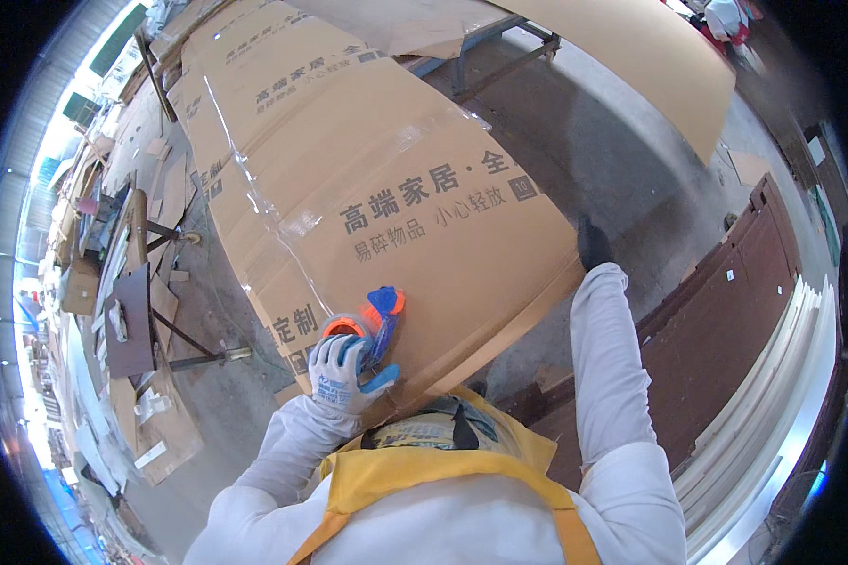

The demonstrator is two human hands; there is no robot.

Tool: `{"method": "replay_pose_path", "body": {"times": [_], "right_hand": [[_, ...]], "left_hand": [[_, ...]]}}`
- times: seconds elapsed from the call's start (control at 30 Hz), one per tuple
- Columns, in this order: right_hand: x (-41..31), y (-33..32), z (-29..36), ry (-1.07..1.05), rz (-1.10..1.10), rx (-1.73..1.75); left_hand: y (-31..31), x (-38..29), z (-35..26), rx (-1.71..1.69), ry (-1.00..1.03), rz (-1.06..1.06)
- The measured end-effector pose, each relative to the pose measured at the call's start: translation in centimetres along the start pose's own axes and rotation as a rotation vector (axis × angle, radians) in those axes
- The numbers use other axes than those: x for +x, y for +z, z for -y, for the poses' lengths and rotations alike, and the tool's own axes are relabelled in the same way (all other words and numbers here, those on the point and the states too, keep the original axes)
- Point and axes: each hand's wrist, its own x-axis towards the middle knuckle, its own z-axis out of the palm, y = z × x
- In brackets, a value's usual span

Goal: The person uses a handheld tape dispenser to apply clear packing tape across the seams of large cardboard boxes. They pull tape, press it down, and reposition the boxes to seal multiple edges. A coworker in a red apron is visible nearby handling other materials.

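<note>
A long carton of brown printed cardboard (424, 233) stretches away in front of me, with clear tape (261, 205) along its lengthwise seam. My left hand (339, 371), in a white glove with blue-coated fingers, grips a blue and orange tape dispenser (385, 311) on the carton's near left part. The thumb stands off to the right, and the fingers cover part of the roll. My right hand (593, 244), in a dark glove, is against the carton's near right corner. Its fingers are too dark to make out.
At the right lie dark brown panels (735, 275) and a stack of pale strips (756, 402). A large cardboard sheet (643, 63) juts in at upper right, near a metal-framed table (459, 70). Board scraps and a wheeled stand (177, 236) are on the left.
</note>
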Motion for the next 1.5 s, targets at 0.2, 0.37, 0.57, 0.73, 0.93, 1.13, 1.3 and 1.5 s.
{"method": "replay_pose_path", "body": {"times": [0.2,0.37,0.57,0.73,0.93,1.13,1.3,1.5], "right_hand": [[-4.1,-1.4,-0.5,-0.153,-0.372,0.501],[-20.0,-1.8,9.3,-0.225,-0.144,1.336],[-28.2,-3.4,13.0,-0.036,0.216,1.649],[-28.5,-8.6,6.8,-0.433,-0.458,0.731],[-30.5,-11.1,3.3,-0.502,-0.589,0.188],[-31.2,-9.7,-0.6,-0.532,-0.311,0.01],[-28.9,-5.4,-4.2,-0.369,-0.086,-0.006],[-25.2,-3.0,-2.4,-0.396,0.005,-0.023]], "left_hand": [[2.0,0.3,1.7,-0.18,-0.071,0.009],[0.4,4.2,-3.5,-0.38,0.026,-0.1],[-1.8,10.9,-13.0,-0.571,0.564,0.213],[-3.7,14.1,-13.1,-1.072,0.255,0.229],[2.9,16.4,-15.6,-1.49,0.167,0.779],[6.8,15.5,-16.2,-1.331,0.02,0.654],[7.8,24.1,-6.7,-0.552,0.016,0.059],[17.7,27.9,4.5,0.287,0.368,-0.026]]}}
